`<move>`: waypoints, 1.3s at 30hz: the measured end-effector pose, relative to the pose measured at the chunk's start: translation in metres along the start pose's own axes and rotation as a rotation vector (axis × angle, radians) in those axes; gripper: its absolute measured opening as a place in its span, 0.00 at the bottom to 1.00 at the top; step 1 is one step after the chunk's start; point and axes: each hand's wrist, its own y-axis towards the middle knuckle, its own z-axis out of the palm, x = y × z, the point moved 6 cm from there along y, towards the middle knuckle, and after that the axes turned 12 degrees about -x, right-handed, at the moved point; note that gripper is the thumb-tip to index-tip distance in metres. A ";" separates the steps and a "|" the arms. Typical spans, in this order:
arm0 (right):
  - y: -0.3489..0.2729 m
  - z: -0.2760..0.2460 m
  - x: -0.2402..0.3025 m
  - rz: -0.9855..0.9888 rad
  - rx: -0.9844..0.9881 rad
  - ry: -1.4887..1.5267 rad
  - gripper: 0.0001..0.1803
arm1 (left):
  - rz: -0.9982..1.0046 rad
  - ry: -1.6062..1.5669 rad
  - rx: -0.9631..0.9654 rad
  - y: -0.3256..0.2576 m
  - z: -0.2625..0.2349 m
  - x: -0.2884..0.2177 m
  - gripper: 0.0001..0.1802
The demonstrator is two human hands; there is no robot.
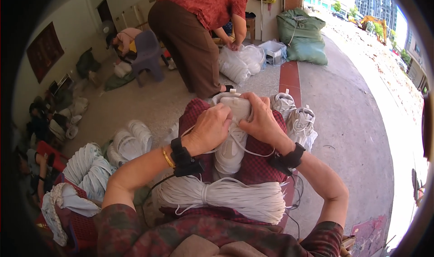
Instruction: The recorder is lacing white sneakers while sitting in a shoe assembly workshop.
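A white sneaker (228, 158) rests between my knees, toe toward me and tongue upright at the far end. A loose white shoelace (250, 150) runs from its eyelets and loops out to both sides. My left hand (210, 127) is closed at the left edge of the shoe opening, its fingertips pinching the shoelace. On the other side, my right hand (263, 122) grips the sneaker's collar, thumb toward the tongue and fingers over the far edge. Across my lap lies a tied bundle of white shoelaces (226, 197).
More white sneakers (300, 121) stand beyond my right knee. Bundled laces (88, 169) lie on the left, by a red chair (81, 216). Ahead, a person (190, 35) bends over white plastic bags (242, 60). A purple chair (147, 53) and green sacks (302, 35) stand farther off.
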 end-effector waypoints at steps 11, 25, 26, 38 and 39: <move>-0.007 -0.016 0.046 -0.291 -0.179 -0.257 0.36 | -0.209 -0.045 -0.081 0.001 -0.014 0.006 0.18; 0.012 -0.003 0.063 -0.678 0.270 -0.714 0.14 | -0.239 -0.160 -0.163 -0.005 -0.022 0.012 0.14; 0.017 -0.021 0.063 -0.693 0.225 -0.706 0.12 | -0.319 -0.214 -0.145 -0.002 -0.029 0.014 0.13; -0.026 -0.305 -0.107 -0.143 -0.071 -1.156 0.08 | -0.220 -0.168 -0.257 -0.031 -0.056 0.036 0.08; -0.029 -0.295 -0.106 -0.117 -0.043 -1.115 0.09 | -0.143 -0.114 -0.229 -0.034 -0.056 0.029 0.09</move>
